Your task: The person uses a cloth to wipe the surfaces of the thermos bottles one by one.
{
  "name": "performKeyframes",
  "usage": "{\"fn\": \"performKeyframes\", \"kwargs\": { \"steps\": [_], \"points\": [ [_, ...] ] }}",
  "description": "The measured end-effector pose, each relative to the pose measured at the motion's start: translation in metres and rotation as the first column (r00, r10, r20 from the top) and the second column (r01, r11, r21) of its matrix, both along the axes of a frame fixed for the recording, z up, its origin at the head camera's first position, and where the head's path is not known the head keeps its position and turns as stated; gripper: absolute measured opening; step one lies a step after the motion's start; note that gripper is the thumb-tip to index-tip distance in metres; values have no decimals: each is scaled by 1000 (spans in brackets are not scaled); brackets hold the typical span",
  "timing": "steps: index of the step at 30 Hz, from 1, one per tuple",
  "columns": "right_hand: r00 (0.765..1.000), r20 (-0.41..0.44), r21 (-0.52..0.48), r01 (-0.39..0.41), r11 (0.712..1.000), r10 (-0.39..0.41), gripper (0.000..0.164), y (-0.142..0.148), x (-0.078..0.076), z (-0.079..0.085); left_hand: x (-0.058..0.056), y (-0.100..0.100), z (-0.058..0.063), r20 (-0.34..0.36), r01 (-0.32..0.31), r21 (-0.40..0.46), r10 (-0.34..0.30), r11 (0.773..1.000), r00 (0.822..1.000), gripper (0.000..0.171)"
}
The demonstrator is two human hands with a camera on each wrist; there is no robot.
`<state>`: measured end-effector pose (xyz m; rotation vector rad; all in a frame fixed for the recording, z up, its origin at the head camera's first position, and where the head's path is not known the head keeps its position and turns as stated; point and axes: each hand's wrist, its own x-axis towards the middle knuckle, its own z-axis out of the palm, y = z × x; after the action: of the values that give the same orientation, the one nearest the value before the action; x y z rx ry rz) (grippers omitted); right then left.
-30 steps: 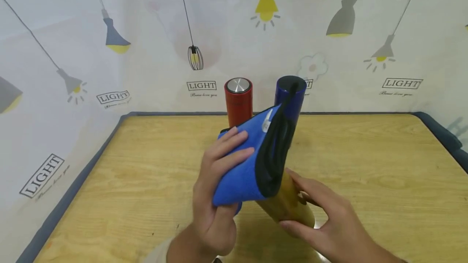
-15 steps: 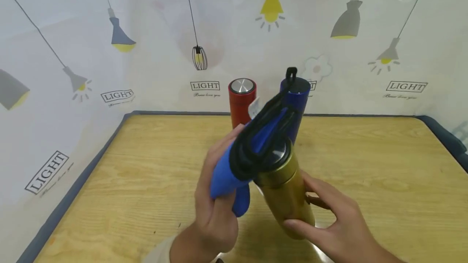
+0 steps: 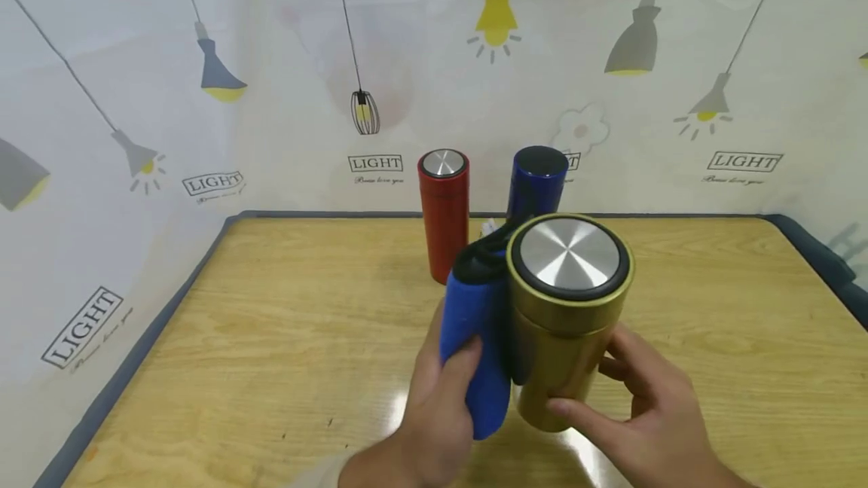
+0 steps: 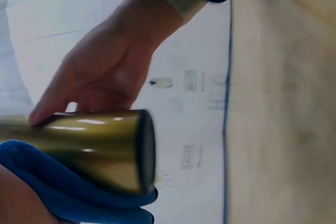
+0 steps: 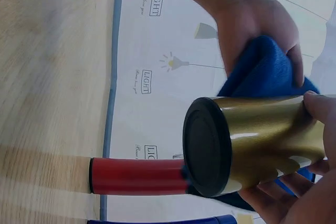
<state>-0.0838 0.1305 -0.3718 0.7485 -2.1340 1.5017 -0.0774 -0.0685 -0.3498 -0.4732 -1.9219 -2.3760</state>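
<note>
A gold thermos flask [image 3: 566, 352] with a steel-topped lid is held up off the table by my right hand [image 3: 651, 405], thumb on the near side and fingers behind it. My left hand [image 3: 434, 405] grips a folded blue cloth [image 3: 468, 330] with black edging, thumb across its front. The cloth lies against the left side of the flask. In the right wrist view, the flask's black base [image 5: 207, 148] faces the camera, with the blue cloth [image 5: 262, 72] on its far side. The left wrist view has the gold flask [image 4: 100, 145] resting along the cloth [image 4: 79, 192].
A red thermos flask [image 3: 444, 224] stands upright behind the cloth. Right of it stands a blue flask [image 3: 539, 179], its lower part hidden by the gold one. The wooden table [image 3: 285, 322] ends at a back wall sheet [image 3: 285, 96] printed with lamps.
The gold flask has risen upright and come out from behind the cloth. The cloth has swung down and round to the flask's left side, and my left hand has turned with it.
</note>
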Motion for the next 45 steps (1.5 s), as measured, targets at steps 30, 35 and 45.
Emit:
{"fn": "performKeyframes", "kwargs": {
  "steps": [30,35,45],
  "points": [
    [977,-161,-372,-189,909,138,62,1,-10,-12,-17,28,-46,618,108,288,-271,951,738,41],
    [964,-231,-430,-220,876,128,57,0,-12,-12,-16,25,-43,663,137,289,-302,947,685,45],
    [976,-168,-462,-204,863,141,61,1,-10,-8,-25,17,-33,597,147,347,-340,926,726,37]
  ]
}}
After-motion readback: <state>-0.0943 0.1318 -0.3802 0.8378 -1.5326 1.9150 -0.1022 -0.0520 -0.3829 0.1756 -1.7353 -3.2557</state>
